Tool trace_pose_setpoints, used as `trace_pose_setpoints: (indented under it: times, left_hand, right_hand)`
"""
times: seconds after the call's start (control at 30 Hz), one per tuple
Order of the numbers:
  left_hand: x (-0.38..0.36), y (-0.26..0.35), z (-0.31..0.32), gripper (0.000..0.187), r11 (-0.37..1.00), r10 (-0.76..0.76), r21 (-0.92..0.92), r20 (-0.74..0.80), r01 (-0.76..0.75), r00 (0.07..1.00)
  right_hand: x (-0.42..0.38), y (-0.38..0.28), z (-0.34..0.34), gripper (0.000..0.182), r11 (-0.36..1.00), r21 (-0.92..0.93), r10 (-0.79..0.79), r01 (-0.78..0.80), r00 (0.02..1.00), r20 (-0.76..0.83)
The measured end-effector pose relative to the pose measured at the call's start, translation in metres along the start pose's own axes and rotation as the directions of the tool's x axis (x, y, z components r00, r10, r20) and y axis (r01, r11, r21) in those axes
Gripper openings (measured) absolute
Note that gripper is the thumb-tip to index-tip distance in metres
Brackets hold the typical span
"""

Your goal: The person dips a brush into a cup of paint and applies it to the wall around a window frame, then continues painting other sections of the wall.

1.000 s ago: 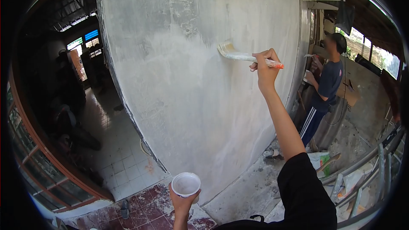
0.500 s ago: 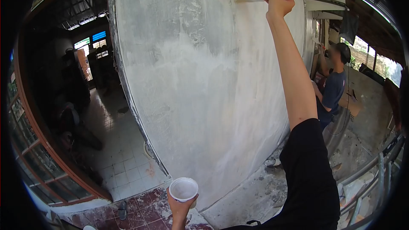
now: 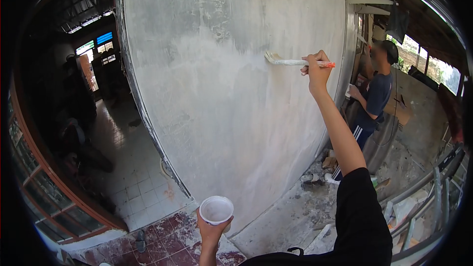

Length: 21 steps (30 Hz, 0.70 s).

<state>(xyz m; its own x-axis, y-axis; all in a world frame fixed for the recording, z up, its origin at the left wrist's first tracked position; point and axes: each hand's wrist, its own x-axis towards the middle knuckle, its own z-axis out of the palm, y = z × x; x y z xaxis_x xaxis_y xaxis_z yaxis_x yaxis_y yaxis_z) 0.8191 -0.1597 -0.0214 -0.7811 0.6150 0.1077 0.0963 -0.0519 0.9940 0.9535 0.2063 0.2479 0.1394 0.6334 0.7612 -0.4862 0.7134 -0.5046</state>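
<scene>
My right hand [image 3: 318, 71] is closed round the handle of a paintbrush [image 3: 295, 62], whose red end sticks out to the right. The brush's pale bristles point left and touch, or nearly touch, the wall [image 3: 197, 103]. This wall is coated unevenly in white and grey, with darker patches near the top. Low in the view, my left hand [image 3: 211, 231] holds a white cup [image 3: 217, 210] upright by its side. Something pale coats the inside of the cup.
Right of the wall stands another person [image 3: 377, 88] in a dark shirt and cap. A dark doorway with a tiled floor [image 3: 143, 194] opens on the left, beside a brown-framed window [image 3: 61, 199]. Metal pieces [image 3: 437, 197] lie at the lower right, and a sandal [image 3: 141, 241] at the lower left.
My right hand has come down with the brush from the top of the wall to its upper middle. The view has shifted slightly. The other person's lower arm and legs show more now.
</scene>
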Motion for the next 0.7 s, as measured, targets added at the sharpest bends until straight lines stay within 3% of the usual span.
trace_pose_setpoints:
  times: [0.03,0.1,0.23,0.47,0.53,0.63,0.7]
  left_hand:
    - [0.0,0.001,0.002,0.078,1.0,-0.001,0.0,0.008,0.001,1.0]
    - [-0.001,0.003,0.006,0.077,0.998,0.013,-0.067,0.04,-0.01,0.999]
    - [-0.001,0.002,0.012,0.076,0.998,0.002,-0.059,0.054,0.001,0.999]
    - [-0.001,0.0,0.005,0.078,0.997,-0.022,-0.077,-0.001,0.022,1.0]
    - [-0.001,-0.003,0.003,0.079,0.996,-0.041,-0.085,-0.018,0.039,0.999]
    - [-0.001,-0.009,0.0,0.081,0.996,-0.059,-0.076,-0.051,0.055,0.997]
    - [0.001,-0.017,0.0,0.082,0.997,-0.029,-0.075,-0.069,0.024,0.997]
  right_hand:
    - [0.006,-0.006,-0.006,0.018,1.0,-0.006,-0.002,0.002,1.0,-0.004]
    - [0.028,-0.02,-0.009,0.013,0.957,-0.231,0.174,-0.177,0.984,-0.033]
    - [0.056,-0.01,0.019,0.012,0.934,-0.202,0.288,-0.294,0.956,-0.063]
    - [0.113,-0.055,0.074,0.013,1.0,0.01,0.017,-0.015,0.965,-0.26]
    - [0.119,-0.062,0.074,0.012,0.93,0.234,-0.202,0.284,0.926,-0.317]
    - [0.112,-0.049,0.075,0.019,0.867,0.312,-0.297,0.389,0.905,-0.303]
    - [0.089,-0.017,0.07,0.02,0.9,0.273,-0.271,0.339,0.927,-0.259]
